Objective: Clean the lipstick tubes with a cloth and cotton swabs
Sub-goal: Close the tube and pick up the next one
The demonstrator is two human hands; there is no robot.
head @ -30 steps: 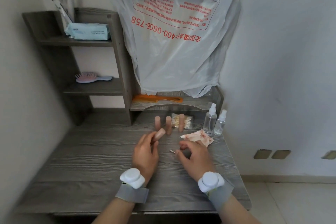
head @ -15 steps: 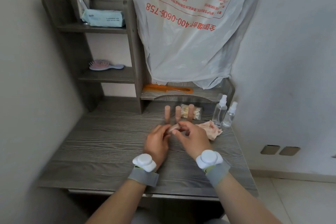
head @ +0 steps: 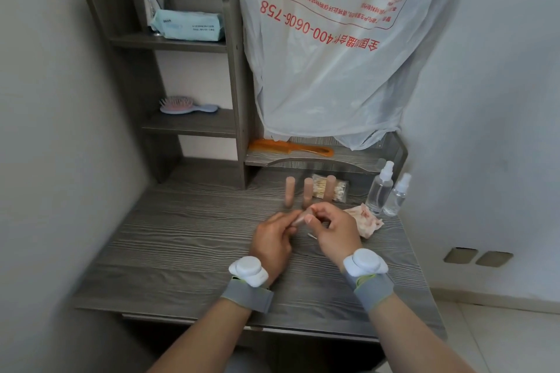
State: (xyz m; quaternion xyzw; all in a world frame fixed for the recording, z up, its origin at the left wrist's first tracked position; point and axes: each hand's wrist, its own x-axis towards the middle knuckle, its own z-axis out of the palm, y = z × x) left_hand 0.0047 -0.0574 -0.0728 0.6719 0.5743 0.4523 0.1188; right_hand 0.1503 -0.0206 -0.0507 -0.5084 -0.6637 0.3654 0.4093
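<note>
Both hands meet over the middle of the grey wooden desk (head: 188,239). My left hand (head: 272,239) grips the lower end of a pink lipstick tube (head: 298,219). My right hand (head: 331,227) pinches the tube's other end with fingertips. Three more pink lipstick tubes (head: 308,192) stand upright in a row just behind the hands. A used cotton swab (head: 312,235) lies on the desk under my right hand. The stained pink cloth (head: 368,222) lies crumpled to the right. A clear bag of cotton swabs (head: 336,191) sits behind the tubes.
Two clear spray bottles (head: 380,191) stand at the desk's back right. An orange comb (head: 291,147) lies on the low shelf, under a hanging plastic bag (head: 333,54). The shelf unit holds a hairbrush (head: 185,106) and a wipes pack (head: 188,26). Walls close in left and right.
My right hand left the desk near the swab and came up to the lipstick tube held by my left hand. Both hands now hold it. The camera shifted and tilted.
</note>
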